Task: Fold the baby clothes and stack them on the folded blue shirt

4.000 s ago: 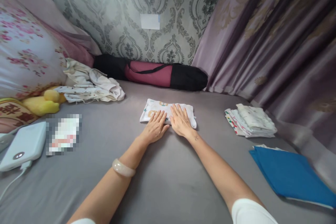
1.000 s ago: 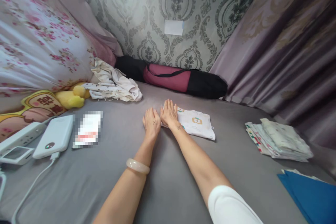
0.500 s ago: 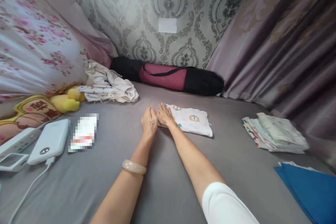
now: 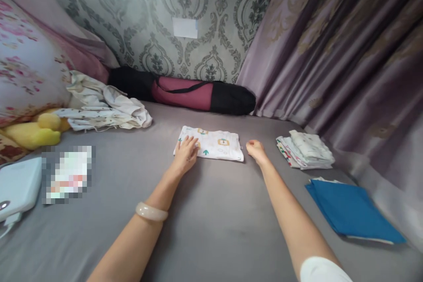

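A folded white cloth (image 4: 214,141) printed with orange animal faces and green leaves lies flat on the grey sheet (image 4: 211,211). My left hand (image 4: 187,154), with a pale bangle on its wrist, rests on the left part of the cloth, fingers stretched out. Just off the cloth's right edge is my right hand (image 4: 257,150), its fingers curled in and nothing seen in them. A small gap shows between that hand and the cloth.
To the right are a stack of folded cloths (image 4: 307,150) and a folded blue cloth (image 4: 353,209). Crumpled pale clothes (image 4: 112,108), a yellow plush (image 4: 36,132) and a white power bank (image 4: 20,185) are on the left. A black and maroon bag (image 4: 185,92) lies along the wall.
My hands have parted: the left now lies on the cloth's left part, and the right has moved to its right side. The view has turned rightward.
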A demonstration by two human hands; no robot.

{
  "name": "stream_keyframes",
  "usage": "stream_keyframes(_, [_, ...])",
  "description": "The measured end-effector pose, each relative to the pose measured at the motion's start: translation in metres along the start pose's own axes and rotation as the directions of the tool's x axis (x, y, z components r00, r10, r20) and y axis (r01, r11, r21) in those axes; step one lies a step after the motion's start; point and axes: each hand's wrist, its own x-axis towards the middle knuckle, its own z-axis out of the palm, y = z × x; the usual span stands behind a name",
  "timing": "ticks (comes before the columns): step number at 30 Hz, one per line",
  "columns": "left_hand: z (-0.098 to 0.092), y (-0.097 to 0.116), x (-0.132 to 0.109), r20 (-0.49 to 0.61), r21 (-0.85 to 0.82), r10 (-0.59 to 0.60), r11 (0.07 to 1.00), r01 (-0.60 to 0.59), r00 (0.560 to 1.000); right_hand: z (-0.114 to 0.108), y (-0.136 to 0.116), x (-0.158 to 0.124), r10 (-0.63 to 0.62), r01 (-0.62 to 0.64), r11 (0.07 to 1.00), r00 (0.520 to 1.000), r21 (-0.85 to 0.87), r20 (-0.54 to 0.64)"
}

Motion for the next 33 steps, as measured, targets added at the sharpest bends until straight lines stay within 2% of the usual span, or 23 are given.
stream_keyframes(4, [0.005,0.023,-0.006,0.132,0.037,0.203,0.977,-0.210,0.970,0.009,0.002,-0.005,0.025,-0.022,0.999,0.997,-0.033,0.073])
stream_keyframes(8, [0.008,0.030,-0.012,0.242,0.057,0.275,0.953,-0.297,0.931,0.019,-0.016,-0.008,0.020,-0.019,1.000,0.996,-0.009,0.086])
stream_keyframes(12, [0.005,0.031,-0.013,0.297,0.077,0.259,0.953,-0.293,0.919,0.022,-0.031,-0.006,0.052,-0.057,0.997,0.994,0.057,0.098])
stream_keyframes(17, [0.002,0.032,-0.012,0.323,0.067,0.251,0.956,-0.286,0.913,0.017,-0.035,-0.005,0.150,-0.182,0.961,0.975,0.209,0.161])
stream_keyframes(24, [0.003,0.032,-0.008,0.248,0.047,0.257,0.960,-0.277,0.934,0.012,-0.039,-0.013,0.209,-0.352,0.777,0.926,0.522,0.314])
stream_keyframes(29, [0.000,0.038,0.019,0.193,0.106,0.190,0.971,-0.213,0.963,0.008,-0.039,-0.014,0.175,-0.432,0.648,0.886,0.627,0.429])
stream_keyframes(33, [0.013,0.036,0.049,0.223,0.151,0.151,0.971,-0.188,0.963,0.004,-0.038,-0.017,0.155,-0.468,0.584,0.866,0.663,0.475])
